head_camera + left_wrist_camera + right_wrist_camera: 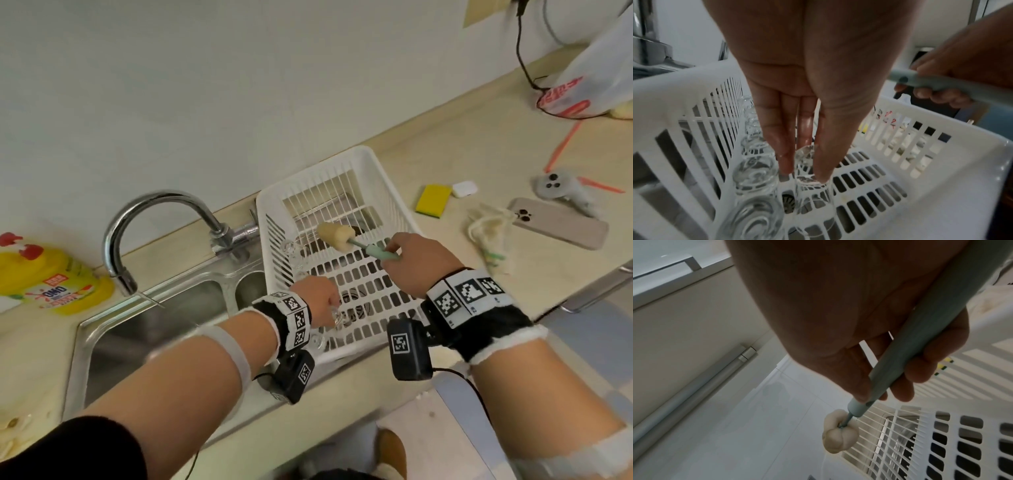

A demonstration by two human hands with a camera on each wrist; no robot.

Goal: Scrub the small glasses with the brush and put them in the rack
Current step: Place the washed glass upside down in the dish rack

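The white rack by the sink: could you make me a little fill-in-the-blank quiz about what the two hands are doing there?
1. The left hand pinches a small ____ over the rack.
2. The right hand grips the handle of the ____.
3. The glasses already in the rack stand in a row along its ____ wall, as the head view shows it.
4. The brush's foam head is ____ any glass.

Missing words: glass; brush; left; outside
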